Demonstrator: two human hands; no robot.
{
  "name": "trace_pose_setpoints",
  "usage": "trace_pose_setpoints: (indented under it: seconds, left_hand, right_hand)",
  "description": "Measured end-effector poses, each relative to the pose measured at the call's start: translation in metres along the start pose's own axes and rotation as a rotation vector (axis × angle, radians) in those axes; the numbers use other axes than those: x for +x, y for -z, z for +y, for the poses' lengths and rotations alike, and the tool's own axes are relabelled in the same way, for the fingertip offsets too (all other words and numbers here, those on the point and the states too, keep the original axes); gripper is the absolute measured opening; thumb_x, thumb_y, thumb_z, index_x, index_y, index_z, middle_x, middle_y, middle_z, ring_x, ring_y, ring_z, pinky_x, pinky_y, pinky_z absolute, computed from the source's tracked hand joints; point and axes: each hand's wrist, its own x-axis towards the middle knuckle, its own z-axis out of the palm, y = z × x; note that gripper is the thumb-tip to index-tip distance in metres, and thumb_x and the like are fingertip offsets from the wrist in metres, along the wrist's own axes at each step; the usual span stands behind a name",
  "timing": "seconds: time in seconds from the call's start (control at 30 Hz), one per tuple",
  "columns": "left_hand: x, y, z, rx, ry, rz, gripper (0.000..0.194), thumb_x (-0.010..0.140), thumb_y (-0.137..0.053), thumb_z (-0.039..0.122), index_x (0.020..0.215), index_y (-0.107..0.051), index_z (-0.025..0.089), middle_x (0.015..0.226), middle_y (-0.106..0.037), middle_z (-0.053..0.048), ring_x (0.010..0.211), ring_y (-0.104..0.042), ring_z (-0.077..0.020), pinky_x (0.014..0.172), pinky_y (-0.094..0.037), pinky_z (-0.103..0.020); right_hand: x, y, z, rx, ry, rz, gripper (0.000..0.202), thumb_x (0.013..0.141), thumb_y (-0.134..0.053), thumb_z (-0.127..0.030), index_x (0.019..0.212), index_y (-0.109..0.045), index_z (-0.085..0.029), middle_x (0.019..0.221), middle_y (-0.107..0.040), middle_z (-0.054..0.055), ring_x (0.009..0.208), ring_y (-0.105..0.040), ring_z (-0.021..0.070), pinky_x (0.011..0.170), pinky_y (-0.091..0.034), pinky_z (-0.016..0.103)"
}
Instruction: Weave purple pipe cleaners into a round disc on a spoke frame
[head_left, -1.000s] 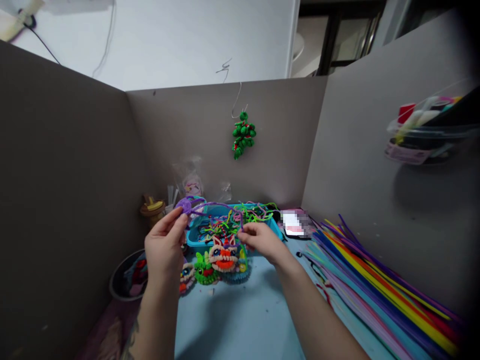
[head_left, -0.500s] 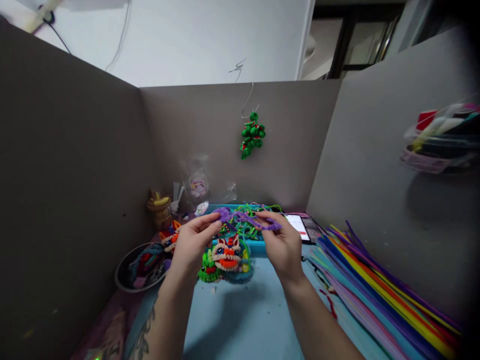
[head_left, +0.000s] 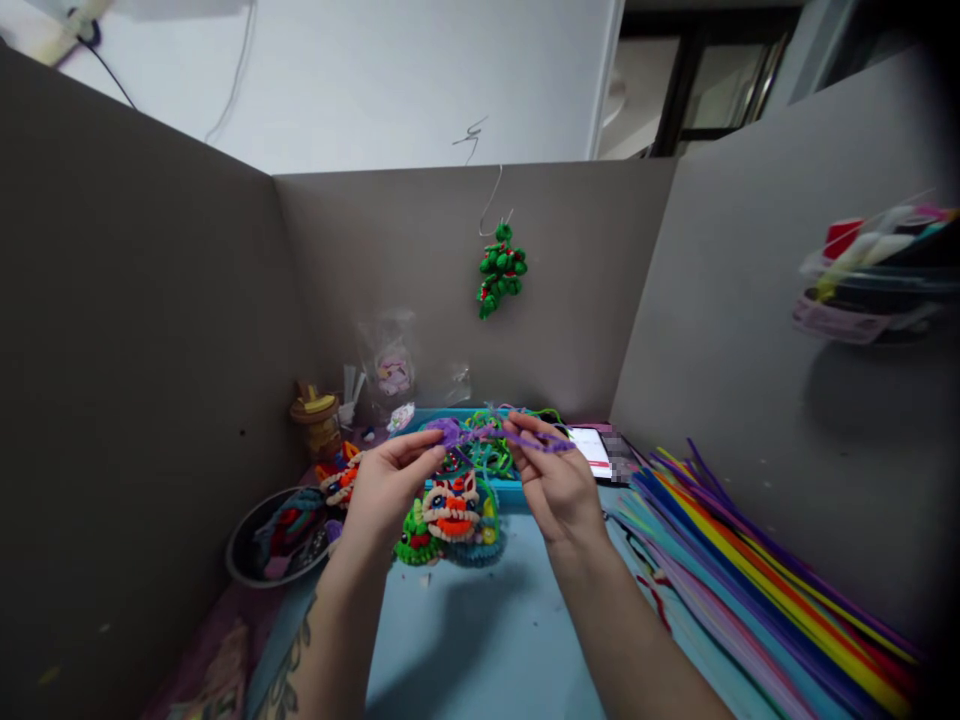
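Observation:
A fuzzy purple pipe cleaner (head_left: pixel 480 434) stretches between my two hands, above the table. Its left part is bunched into a small purple clump, pinched by the thumb and fingers of my left hand (head_left: pixel 394 475). My right hand (head_left: pixel 551 480) has its fingertips closed on the strand farther right, and a loose end sticks out past the fingers. Below and behind the hands sits a lion-head figure (head_left: pixel 454 508) in cream, orange and blue, with a green fuzzy figure (head_left: pixel 416 537) beside it.
Behind is a blue tray (head_left: pixel 517 492) of tangled pipe-cleaner pieces. A phone (head_left: pixel 591 450) lies right of it. Long coloured pipe cleaners (head_left: pixel 765 560) spread on the right. A bowl (head_left: pixel 247 565) of bits stands left, near a lidded jar (head_left: pixel 315 425). A green ornament (head_left: pixel 501 270) hangs on the back panel.
My right hand has turned and its fingers have shifted along the purple strand, whose loose end now points out straighter to the right. My left hand keeps its pinch.

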Motion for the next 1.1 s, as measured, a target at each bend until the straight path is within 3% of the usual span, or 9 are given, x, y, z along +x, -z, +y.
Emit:
trace_pose_setpoints:
  seconds: [0.1,0.17,0.3,0.4,0.5,0.7,0.83,1.1]
  left_hand:
    - [-0.001,0.001,0.004,0.014,-0.021,0.032,0.032,0.056,-0.079,0.028,0.084,-0.075,0.012,0.045,-0.053,0.004,0.041,-0.036,-0.0043,0.039,-0.024,-0.018]
    - [-0.001,0.003,0.005,0.020,-0.029,0.045,0.033,0.056,-0.079,0.029,0.085,-0.075,0.013,0.045,-0.053,0.004,0.040,-0.035,-0.0044,0.039,-0.023,-0.019]
    - [0.000,0.005,0.005,0.021,-0.032,0.061,0.034,0.056,-0.079,0.029,0.086,-0.075,0.012,0.044,-0.052,0.004,0.039,-0.035,-0.0048,0.039,-0.023,-0.019]
    - [0.001,0.008,0.003,0.022,-0.049,0.055,0.034,0.058,-0.079,0.029,0.087,-0.075,0.013,0.046,-0.053,0.004,0.039,-0.035,-0.0044,0.039,-0.023,-0.019]
    - [0.002,0.010,0.002,0.014,-0.056,0.047,0.034,0.059,-0.078,0.030,0.088,-0.075,0.014,0.048,-0.054,0.004,0.040,-0.035,-0.0040,0.039,-0.023,-0.018]
    - [-0.002,0.005,0.008,0.028,-0.019,0.010,0.033,0.056,-0.079,0.028,0.085,-0.075,0.013,0.051,-0.059,0.002,0.040,-0.038,-0.0044,0.039,-0.027,-0.018]
    - [-0.004,0.001,0.009,0.016,-0.021,-0.018,0.029,0.055,-0.080,0.026,0.080,-0.076,0.013,0.055,-0.065,-0.002,0.045,-0.048,-0.0074,0.042,-0.035,-0.019]
    - [-0.004,0.003,0.006,-0.020,-0.029,-0.071,0.028,0.058,-0.080,0.028,0.082,-0.075,0.015,0.062,-0.070,-0.004,0.052,-0.060,-0.0128,0.047,-0.044,-0.021]
  right_hand:
    - [0.002,0.004,0.001,-0.090,0.036,-0.009,0.018,0.069,-0.070,-0.025,0.085,-0.071,-0.017,0.086,-0.072,0.007,0.083,-0.067,0.0188,0.083,-0.053,0.036]
    - [0.001,0.006,-0.002,-0.288,0.107,-0.061,0.018,0.073,-0.066,-0.027,0.088,-0.071,-0.018,0.087,-0.072,0.007,0.084,-0.067,0.0201,0.084,-0.052,0.039]
    - [-0.005,0.006,-0.012,-0.718,0.400,-0.212,0.014,0.082,-0.057,-0.024,0.085,-0.071,-0.022,0.093,-0.071,0.006,0.091,-0.064,0.0206,0.085,-0.051,0.038]
    - [-0.008,0.005,-0.018,-0.808,0.560,-0.318,0.021,0.086,-0.051,-0.019,0.086,-0.071,-0.024,0.094,-0.071,0.005,0.092,-0.064,0.0190,0.085,-0.051,0.036]
    - [-0.008,0.006,-0.019,-0.859,0.626,-0.399,0.025,0.087,-0.047,-0.015,0.090,-0.070,-0.024,0.094,-0.070,0.005,0.092,-0.064,0.0184,0.085,-0.050,0.035]
    - [-0.007,0.006,-0.014,-0.863,0.643,-0.487,0.026,0.086,-0.047,-0.013,0.093,-0.070,-0.023,0.098,-0.070,0.006,0.096,-0.064,0.0188,0.086,-0.050,0.035]
    - [-0.011,0.002,-0.012,-0.810,0.579,-0.559,0.023,0.087,-0.049,-0.016,0.091,-0.070,-0.024,0.096,-0.071,0.005,0.095,-0.064,0.0188,0.086,-0.050,0.036]
    - [-0.012,-0.001,-0.014,-0.634,0.358,-0.402,0.016,0.085,-0.053,-0.021,0.078,-0.067,-0.023,0.086,-0.069,0.004,0.087,-0.064,0.0173,0.084,-0.050,0.035]
